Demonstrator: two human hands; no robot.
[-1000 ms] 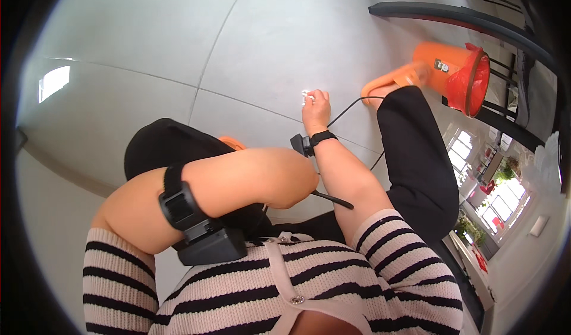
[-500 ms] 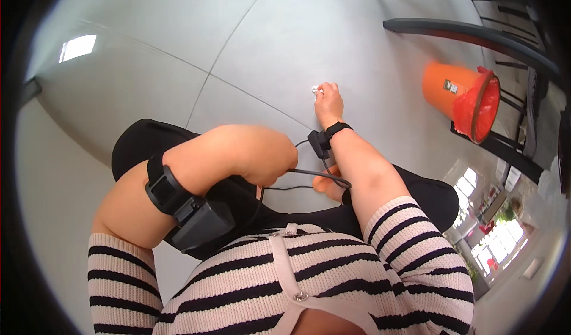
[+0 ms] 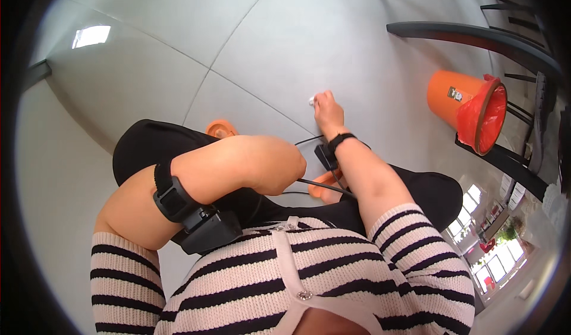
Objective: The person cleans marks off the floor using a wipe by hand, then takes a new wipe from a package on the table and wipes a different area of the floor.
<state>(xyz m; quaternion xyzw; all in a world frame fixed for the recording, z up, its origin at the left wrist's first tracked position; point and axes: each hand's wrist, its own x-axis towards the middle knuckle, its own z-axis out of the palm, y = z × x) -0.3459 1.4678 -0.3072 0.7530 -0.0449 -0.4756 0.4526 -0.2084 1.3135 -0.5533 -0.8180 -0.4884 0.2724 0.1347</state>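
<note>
Low over the grey floor, my right hand (image 3: 329,114) is closed, its fingertips pinching a small white scrap (image 3: 311,101) that looks like crumpled paper. My left hand (image 3: 281,167) is bent inward in front of my lap, back of the hand up and fingers curled under. Whatever it may hold is hidden. A black cable (image 3: 324,185) runs from beside it toward my right forearm. A black strapped device (image 3: 208,228) sits on my left forearm, and a smaller black one (image 3: 325,156) is at my right wrist beside a dark band (image 3: 341,141).
An orange bin (image 3: 455,97) with a red liner (image 3: 483,118) appears at the right. Dark furniture legs (image 3: 452,30) curve in at the upper right. Orange footwear shows near my knees, one slipper (image 3: 220,128) at the left. Another dark leg (image 3: 38,75) stands far left.
My right hand has shifted slightly lower in the picture, still pinching the white scrap. My left hand has moved a little right and down. An orange slipper now shows beside my left knee.
</note>
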